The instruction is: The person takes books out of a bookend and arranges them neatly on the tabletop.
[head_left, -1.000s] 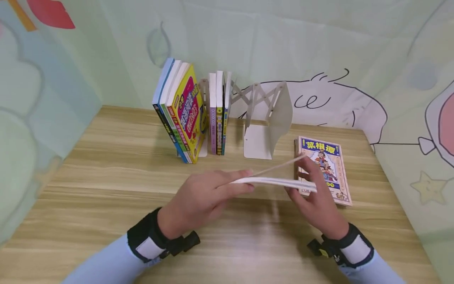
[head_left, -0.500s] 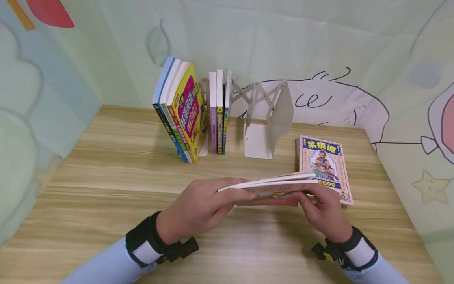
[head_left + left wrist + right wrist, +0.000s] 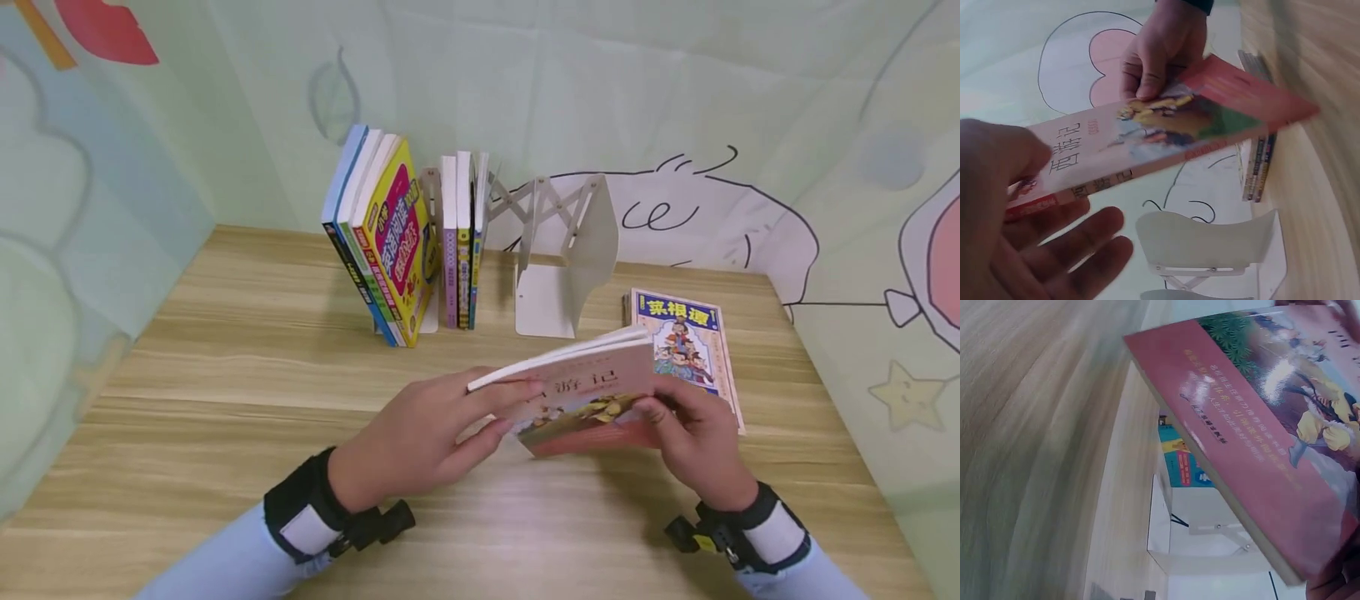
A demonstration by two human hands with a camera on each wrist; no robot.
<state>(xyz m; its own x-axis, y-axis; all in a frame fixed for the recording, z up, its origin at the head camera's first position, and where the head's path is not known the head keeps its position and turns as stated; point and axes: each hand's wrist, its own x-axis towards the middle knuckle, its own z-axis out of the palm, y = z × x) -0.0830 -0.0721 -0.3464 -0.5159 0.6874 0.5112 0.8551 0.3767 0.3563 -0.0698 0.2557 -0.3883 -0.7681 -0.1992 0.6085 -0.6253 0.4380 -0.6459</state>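
A paperback book (image 3: pixel 585 400) with a pink cover, a picture of figures and a red band is held above the table in front of me, tilted so its front shows in the head view. My left hand (image 3: pixel 420 437) grips its left end, and in the left wrist view the thumb lies on the cover while the other fingers are spread beneath. At the opposite edge, my right hand (image 3: pixel 701 442) pinches the book between thumb and fingers. The red lower part of the cover (image 3: pixel 1191 394) fills much of the right wrist view.
A metal extendable bookend (image 3: pixel 551 296) stands at the back, with several slim books (image 3: pixel 461 250) upright in one section. Larger books (image 3: pixel 375 242) lean against its left side. A stack of comic-style books (image 3: pixel 690 350) lies at the right, near the right hand.
The book has turned from nearly edge-on to showing its front cover. My right hand has shifted from loosely spread at its edge to pinching it, lower and slightly right.
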